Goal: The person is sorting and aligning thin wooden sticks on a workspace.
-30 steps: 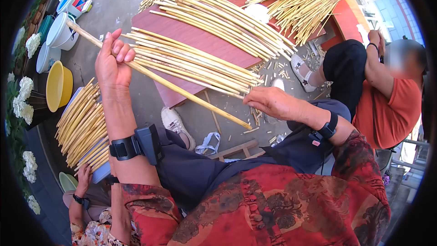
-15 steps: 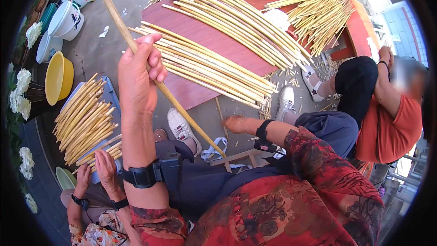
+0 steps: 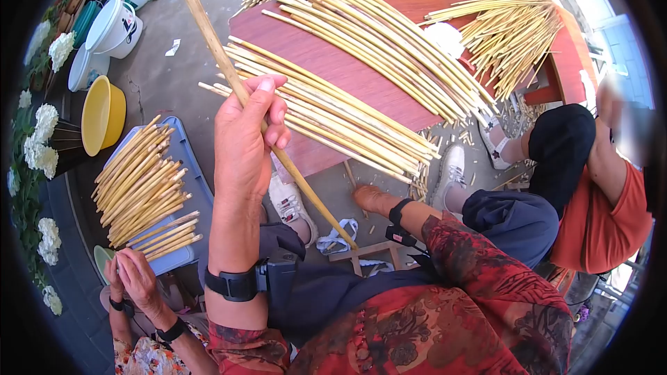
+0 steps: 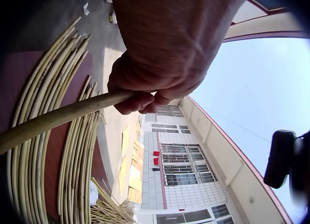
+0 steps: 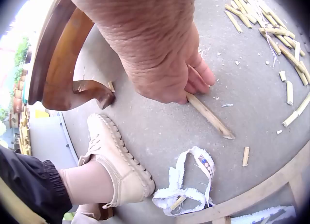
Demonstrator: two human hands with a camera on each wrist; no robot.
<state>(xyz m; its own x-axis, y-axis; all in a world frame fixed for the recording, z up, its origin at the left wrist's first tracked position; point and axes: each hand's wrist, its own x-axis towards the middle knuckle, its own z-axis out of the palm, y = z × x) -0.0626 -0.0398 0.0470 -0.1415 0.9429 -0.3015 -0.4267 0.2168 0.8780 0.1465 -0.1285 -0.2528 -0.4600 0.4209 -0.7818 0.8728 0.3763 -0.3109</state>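
My left hand (image 3: 244,139) pinches a long peeled stick (image 3: 208,28) between thumb and fingers. The stick slants, its upper end over the ground and its lower end near a wooden frame (image 3: 379,251). In the left wrist view the same stick (image 4: 58,116) crosses in front of laid-out sticks. Low over the ground, my right hand (image 3: 373,199) grips a thinner stick (image 3: 349,171); one end of this stick (image 5: 210,115) shows past the fingers in the right wrist view. A row of sticks (image 3: 347,114) lies on a reddish board (image 3: 306,156).
A second row of sticks (image 3: 389,45) and a loose heap (image 3: 514,38) lie farther back. More sticks (image 3: 139,180) fill a blue tray (image 3: 200,180) at left, beside another person's hands (image 3: 142,285). A white cloth strap (image 5: 177,185) and cut bits (image 5: 290,93) litter the ground.
The left hand's stick has swung steeper, its lower end coming nearer the body. My right hand has moved from the row's near ends down to the thin stick on the ground.
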